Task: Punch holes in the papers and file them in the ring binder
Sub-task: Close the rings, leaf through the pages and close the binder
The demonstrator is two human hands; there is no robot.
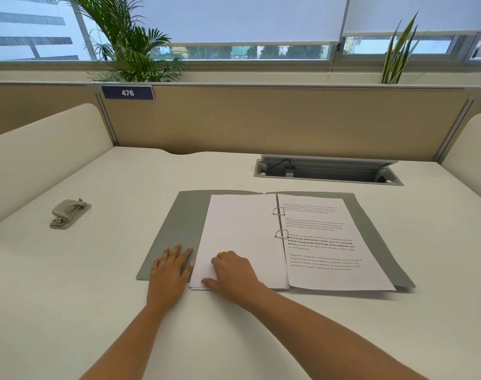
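Observation:
A grey ring binder (179, 226) lies open flat on the white desk. Two metal rings (280, 233) stand at its spine. Blank-side white papers (242, 231) lie on the rings to the left, and a printed sheet (327, 242) lies to the right. My left hand (169, 267) rests flat, fingers spread, on the binder's left cover beside the papers. My right hand (231, 272), wearing a gold ring, presses on the near left corner of the blank papers with fingers curled. A grey hole punch (69, 213) sits far left on the desk, apart from both hands.
A cable tray opening (327, 171) is recessed in the desk behind the binder. A tan partition (261, 119) with the label 476 closes the back, cream side dividers (42, 149) stand left and right. Plants stand behind the partition.

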